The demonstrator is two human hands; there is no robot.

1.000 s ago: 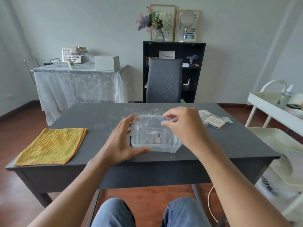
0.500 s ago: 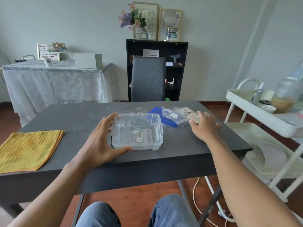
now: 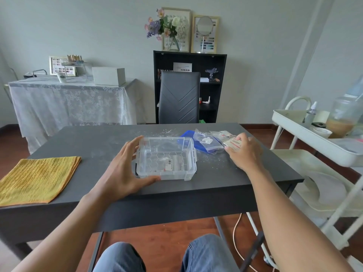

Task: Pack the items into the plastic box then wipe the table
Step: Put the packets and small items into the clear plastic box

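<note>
The clear plastic box on the worktop is steadied by the open left hand, while a small packet beside it is pinched by the right hand.

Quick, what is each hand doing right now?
Left hand: open, steadying the plastic box.
Right hand: fingers closing on a small packet; grip cannot be told.

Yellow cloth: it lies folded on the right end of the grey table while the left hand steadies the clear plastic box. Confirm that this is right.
Not quite. The head view shows the yellow cloth folded on the left end of the grey table, not the right. The rest stands: the left hand steadies the clear plastic box. The right end holds small plastic packets, where the right hand is reaching.
</note>
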